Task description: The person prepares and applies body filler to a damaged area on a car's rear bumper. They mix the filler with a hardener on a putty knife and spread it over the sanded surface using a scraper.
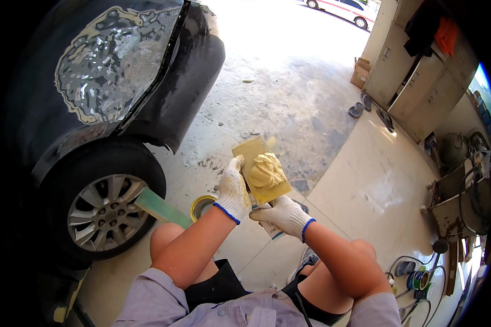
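Note:
My left hand [233, 188], in a white knit glove with a blue cuff, grips the left edge of a flat, yellowish board [249, 148] with the thumb on top. A thick heap of pale yellow putty [267, 171] lies on the board. Just below it, my right hand [286, 216], gloved the same way, has its fingers closed close to the board's near edge. What those fingers hold is hidden. Part of a white and blue item [271, 231] shows beneath the right hand. Left of my left wrist stands an open round can with a yellow rim [193, 210].
A dark car with a patchy, filled and sanded panel [114, 60] and a wheel [108, 210] stands at left. A green strip [162, 209] lies between wheel and knee. Lockers [420, 90], slippers [355, 110], a metal box [458, 215] and cables with tape rolls [418, 280] are at right.

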`<action>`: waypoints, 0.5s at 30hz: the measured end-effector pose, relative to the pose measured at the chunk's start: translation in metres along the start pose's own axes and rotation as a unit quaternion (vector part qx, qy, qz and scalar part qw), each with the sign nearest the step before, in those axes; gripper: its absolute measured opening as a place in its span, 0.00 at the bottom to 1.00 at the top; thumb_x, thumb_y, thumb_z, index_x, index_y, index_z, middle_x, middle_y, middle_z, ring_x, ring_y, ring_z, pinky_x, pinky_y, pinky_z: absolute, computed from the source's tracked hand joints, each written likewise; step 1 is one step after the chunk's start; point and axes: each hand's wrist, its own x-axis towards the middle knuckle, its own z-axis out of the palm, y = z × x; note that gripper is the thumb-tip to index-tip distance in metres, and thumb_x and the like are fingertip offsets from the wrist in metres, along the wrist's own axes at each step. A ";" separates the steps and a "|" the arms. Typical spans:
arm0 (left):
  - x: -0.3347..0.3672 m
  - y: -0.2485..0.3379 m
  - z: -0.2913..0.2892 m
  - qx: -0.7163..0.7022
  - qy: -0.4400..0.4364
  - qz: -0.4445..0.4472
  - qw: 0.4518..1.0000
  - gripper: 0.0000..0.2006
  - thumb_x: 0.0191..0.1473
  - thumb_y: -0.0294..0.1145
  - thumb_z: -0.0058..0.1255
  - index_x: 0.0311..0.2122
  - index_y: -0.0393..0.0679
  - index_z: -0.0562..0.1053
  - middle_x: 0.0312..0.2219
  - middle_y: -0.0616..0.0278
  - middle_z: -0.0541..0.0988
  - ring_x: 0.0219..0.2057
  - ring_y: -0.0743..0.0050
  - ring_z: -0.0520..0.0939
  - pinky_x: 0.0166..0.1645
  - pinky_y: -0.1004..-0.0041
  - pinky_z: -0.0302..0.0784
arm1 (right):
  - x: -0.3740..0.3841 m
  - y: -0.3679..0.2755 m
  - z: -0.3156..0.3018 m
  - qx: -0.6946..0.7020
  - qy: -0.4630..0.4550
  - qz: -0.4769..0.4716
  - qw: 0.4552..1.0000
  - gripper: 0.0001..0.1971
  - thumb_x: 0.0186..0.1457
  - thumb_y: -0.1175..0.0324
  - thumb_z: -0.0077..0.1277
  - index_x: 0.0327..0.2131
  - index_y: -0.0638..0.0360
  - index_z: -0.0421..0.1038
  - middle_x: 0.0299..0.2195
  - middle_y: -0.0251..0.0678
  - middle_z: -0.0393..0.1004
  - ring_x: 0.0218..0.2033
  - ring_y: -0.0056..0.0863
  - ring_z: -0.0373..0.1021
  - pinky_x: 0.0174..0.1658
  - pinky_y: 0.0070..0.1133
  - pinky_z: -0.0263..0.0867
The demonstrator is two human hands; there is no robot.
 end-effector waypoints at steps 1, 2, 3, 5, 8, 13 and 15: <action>0.002 -0.002 0.001 0.000 -0.006 0.001 1.000 0.27 0.68 0.47 0.32 0.62 0.39 0.64 0.54 0.47 0.75 0.54 0.49 0.79 0.60 0.47 0.76 | 0.007 0.007 0.003 0.019 -0.016 0.015 1.000 0.21 0.54 0.57 0.60 0.45 0.63 0.75 0.30 0.36 0.80 0.29 0.19 0.77 0.34 0.18 0.73; 0.003 -0.002 0.001 0.001 0.001 -0.004 1.000 0.26 0.68 0.47 0.32 0.62 0.39 0.65 0.54 0.47 0.75 0.54 0.50 0.79 0.60 0.47 0.76 | 0.012 0.013 0.004 0.038 -0.031 0.029 0.998 0.22 0.54 0.57 0.59 0.46 0.64 0.75 0.32 0.37 0.81 0.30 0.20 0.78 0.35 0.18 0.73; 0.000 0.004 -0.001 0.004 0.015 -0.002 1.000 0.26 0.68 0.46 0.33 0.62 0.39 0.65 0.53 0.47 0.75 0.54 0.50 0.79 0.60 0.48 0.76 | 0.011 0.004 0.009 0.062 -0.051 0.041 0.996 0.21 0.54 0.57 0.58 0.46 0.63 0.74 0.32 0.37 0.81 0.29 0.20 0.77 0.35 0.19 0.73; -0.001 0.014 -0.004 0.006 0.031 0.008 0.999 0.24 0.68 0.45 0.34 0.61 0.39 0.65 0.53 0.48 0.76 0.53 0.51 0.80 0.60 0.49 0.76 | 0.002 -0.020 0.011 0.110 -0.088 0.063 0.988 0.21 0.54 0.58 0.56 0.47 0.63 0.73 0.33 0.36 0.80 0.28 0.21 0.75 0.34 0.20 0.72; 0.013 0.003 0.011 -0.005 0.043 0.023 0.999 0.22 0.69 0.44 0.35 0.59 0.40 0.67 0.51 0.49 0.76 0.51 0.52 0.80 0.60 0.52 0.76 | 0.018 0.023 0.004 0.117 -0.076 0.039 0.990 0.26 0.55 0.47 0.52 0.44 0.62 0.72 0.31 0.33 0.76 0.25 0.21 0.73 0.30 0.23 0.71; 0.019 0.003 -0.003 0.029 -0.012 -0.007 0.999 0.28 0.67 0.49 0.32 0.59 0.37 0.70 0.52 0.48 0.77 0.54 0.49 0.80 0.60 0.51 0.77 | -0.032 -0.016 -0.021 0.042 -0.016 0.030 0.999 0.40 0.50 0.45 0.56 0.59 0.67 0.67 0.44 0.47 0.80 0.39 0.32 0.79 0.38 0.30 0.77; 0.025 0.002 -0.017 0.040 -0.005 0.014 0.999 0.28 0.67 0.51 0.36 0.61 0.40 0.68 0.53 0.49 0.77 0.53 0.52 0.80 0.59 0.54 0.78 | -0.021 0.005 -0.014 0.026 0.004 -0.053 0.998 0.36 0.44 0.52 0.62 0.54 0.66 0.71 0.42 0.48 0.80 0.38 0.38 0.79 0.40 0.31 0.77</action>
